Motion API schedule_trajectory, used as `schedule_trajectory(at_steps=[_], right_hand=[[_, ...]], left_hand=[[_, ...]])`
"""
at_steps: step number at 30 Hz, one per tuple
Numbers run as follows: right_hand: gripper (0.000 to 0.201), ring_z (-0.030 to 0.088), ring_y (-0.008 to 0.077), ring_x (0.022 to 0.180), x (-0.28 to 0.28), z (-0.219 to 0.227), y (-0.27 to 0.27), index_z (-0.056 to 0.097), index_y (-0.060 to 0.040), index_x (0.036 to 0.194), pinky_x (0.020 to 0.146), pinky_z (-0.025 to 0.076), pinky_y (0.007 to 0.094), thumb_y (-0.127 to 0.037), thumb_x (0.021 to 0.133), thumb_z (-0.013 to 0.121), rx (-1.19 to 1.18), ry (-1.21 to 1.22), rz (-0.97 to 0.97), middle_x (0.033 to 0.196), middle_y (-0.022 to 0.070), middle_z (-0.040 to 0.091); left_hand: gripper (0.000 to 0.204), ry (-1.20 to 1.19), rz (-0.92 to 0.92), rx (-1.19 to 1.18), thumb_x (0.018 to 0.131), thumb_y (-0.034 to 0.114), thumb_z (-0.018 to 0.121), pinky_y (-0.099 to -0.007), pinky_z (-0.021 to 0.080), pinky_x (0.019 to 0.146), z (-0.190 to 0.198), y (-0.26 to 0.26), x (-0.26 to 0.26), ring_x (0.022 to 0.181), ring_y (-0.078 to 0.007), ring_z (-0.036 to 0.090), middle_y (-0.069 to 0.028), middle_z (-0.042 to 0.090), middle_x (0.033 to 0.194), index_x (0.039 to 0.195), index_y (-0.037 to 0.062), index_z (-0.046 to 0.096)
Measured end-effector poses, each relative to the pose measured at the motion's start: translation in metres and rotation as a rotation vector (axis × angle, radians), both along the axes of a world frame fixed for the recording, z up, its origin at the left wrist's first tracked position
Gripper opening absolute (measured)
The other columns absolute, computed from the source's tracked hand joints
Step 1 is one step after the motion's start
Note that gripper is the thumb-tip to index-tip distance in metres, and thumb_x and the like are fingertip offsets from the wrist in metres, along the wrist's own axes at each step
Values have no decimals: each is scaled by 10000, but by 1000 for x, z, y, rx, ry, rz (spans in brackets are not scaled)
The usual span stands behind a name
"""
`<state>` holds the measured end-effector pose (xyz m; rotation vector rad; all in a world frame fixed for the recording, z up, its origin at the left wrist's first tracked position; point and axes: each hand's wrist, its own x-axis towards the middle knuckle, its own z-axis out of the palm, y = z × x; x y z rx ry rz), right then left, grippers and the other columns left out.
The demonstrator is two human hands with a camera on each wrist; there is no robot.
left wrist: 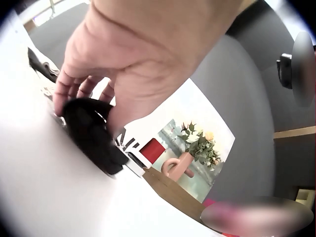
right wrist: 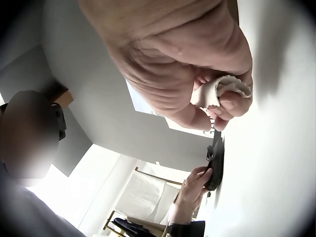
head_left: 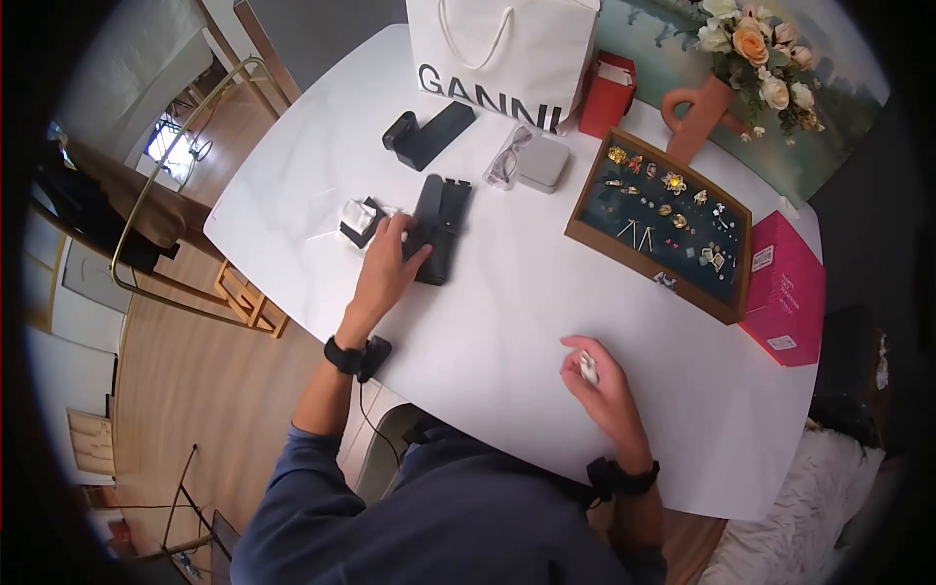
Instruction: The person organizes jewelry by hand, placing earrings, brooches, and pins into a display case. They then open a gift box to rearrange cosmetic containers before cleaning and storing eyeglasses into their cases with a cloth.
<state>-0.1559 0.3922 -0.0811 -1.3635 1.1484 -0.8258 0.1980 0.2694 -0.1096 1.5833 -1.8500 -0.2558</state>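
My left hand [head_left: 388, 268] grips the near end of a long black case [head_left: 448, 219] lying on the white table. In the left wrist view the thumb and fingers straddle the dark case [left wrist: 91, 136]. Just left of that hand are a small black-and-white item [head_left: 359, 220] and a piece of clear plastic. My right hand [head_left: 609, 395], over the front part of the table, holds a small crumpled cream cloth [head_left: 588, 368]. Curled fingers and thumb surround the cloth [right wrist: 222, 91] in the right wrist view. Clear-framed glasses [head_left: 507, 164] lean against a grey case [head_left: 544, 163] farther back.
Another black holder [head_left: 429, 136] lies behind the case. At the back stand a white paper bag [head_left: 502, 58], a red box [head_left: 608, 95] and a pink vase [head_left: 694, 117] with flowers. A wooden jewellery tray [head_left: 648, 268] and a magenta box [head_left: 788, 288] occupy the right side.
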Motion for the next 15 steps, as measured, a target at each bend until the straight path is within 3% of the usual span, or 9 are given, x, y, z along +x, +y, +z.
schedule_trajectory(at_steps=[1,4,7,10,14,15], right_hand=[[423,529,79,821,9,-3,-6,541,-31,1357,731,465,240,8,944,626,-17,13,36,934,29,576],[499,557,129,842,44,-3,-25,512,-44,1402,762,489,276,-17,926,662,-89,37,28,993,62,585],[538,592,206,866,77,-21,-49,506,-50,1403,800,508,325,-33,899,694,-244,130,-78,1057,103,594],[503,613,272,898,90,-41,-53,525,-42,1354,842,514,364,-28,881,696,-350,162,-153,1078,138,607],[384,631,280,940,82,-57,-50,547,-23,1267,864,514,358,5,894,635,-327,81,-101,1049,152,623],[370,635,281,949,77,-58,-48,549,-21,1264,868,514,354,12,901,617,-205,-12,-84,1042,152,628]], left_hand=[[401,90,-32,-3,898,30,719,-386,527,781,-2,11,-3,890,-290,642,-152,644,1120,1269,15,567],[373,122,-47,-8,899,-40,661,-406,536,777,0,50,-26,917,-317,662,-164,657,1120,1259,14,580],[395,158,-104,-17,874,-71,614,-462,528,815,9,72,-54,975,-407,653,-226,627,1101,1258,12,576],[405,32,-123,148,877,-72,588,-469,539,838,21,83,-72,995,-413,656,-218,631,1156,1272,19,586],[458,-241,-166,-49,914,206,697,-447,534,914,21,85,-89,1072,-396,633,-222,620,1201,1243,-81,559],[521,-274,-193,-54,899,315,721,-420,535,898,27,81,-92,1052,-370,627,-220,611,1125,1187,-76,533]])
